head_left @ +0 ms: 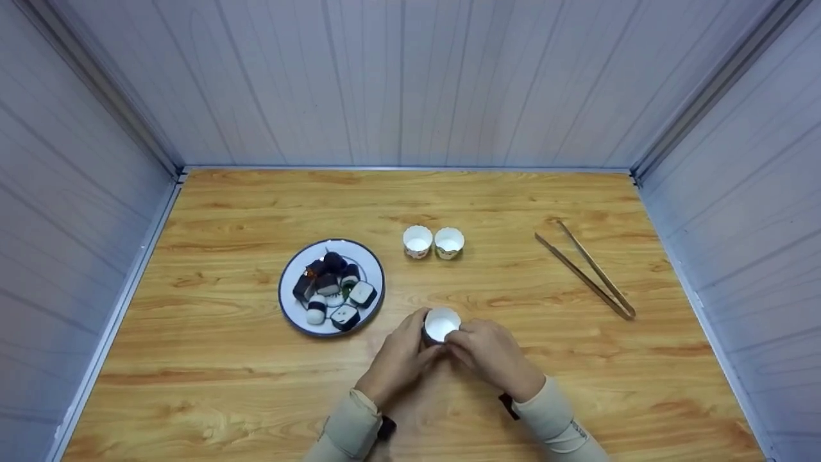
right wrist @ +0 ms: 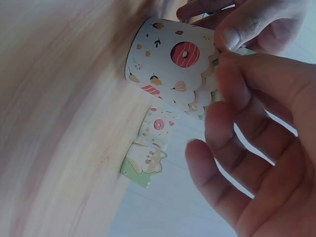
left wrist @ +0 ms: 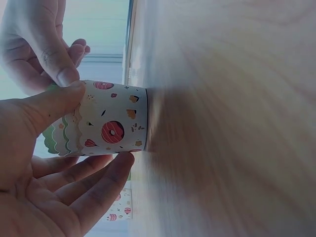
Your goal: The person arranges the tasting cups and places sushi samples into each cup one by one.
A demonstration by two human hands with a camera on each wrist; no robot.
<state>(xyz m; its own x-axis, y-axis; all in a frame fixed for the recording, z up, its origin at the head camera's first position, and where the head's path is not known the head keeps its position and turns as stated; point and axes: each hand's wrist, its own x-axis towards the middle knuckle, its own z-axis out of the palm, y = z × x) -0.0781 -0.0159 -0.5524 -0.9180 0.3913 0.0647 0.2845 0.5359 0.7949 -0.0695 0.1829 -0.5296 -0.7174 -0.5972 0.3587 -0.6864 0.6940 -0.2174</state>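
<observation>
Stacked paper baking cups stand on the wooden table between both hands, white inside. Their sides carry pink doughnut prints, and several scalloped rims show one inside another at the top of the stack. My left hand grips the stack from the left, thumb near the rim and fingers around the far side. On the right, my right hand pinches the scalloped rim between thumb and index finger; its other fingers are loosely bent beside the stack.
Two single paper cups stand side by side farther back; one bears a cat print. At left, a blue-rimmed white plate holds several sushi and dark cake-like pieces. Metal tongs lie at right. Pale panels enclose the table.
</observation>
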